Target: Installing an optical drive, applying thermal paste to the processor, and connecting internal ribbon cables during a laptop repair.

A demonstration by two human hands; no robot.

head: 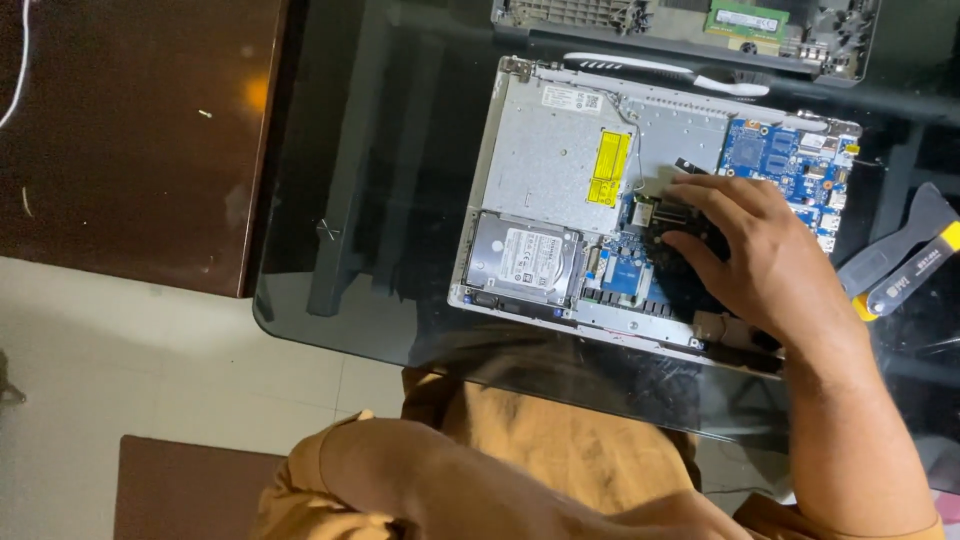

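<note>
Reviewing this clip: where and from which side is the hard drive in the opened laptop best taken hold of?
Probably by the two long edges of the hard drive, coming from straight above: it lies flat in its bay, label up, with the chassis rim close at its left. The right hand rests further right.

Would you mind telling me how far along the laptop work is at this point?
Done: the laptop lies opened, its drive and blue board exposed; the removed cover sits behind it. In hand: the right hand presses on a black part mid-chassis. Left: the cover is off, and the pry tools lie unused beside it. The left hand isn't visible.
</note>
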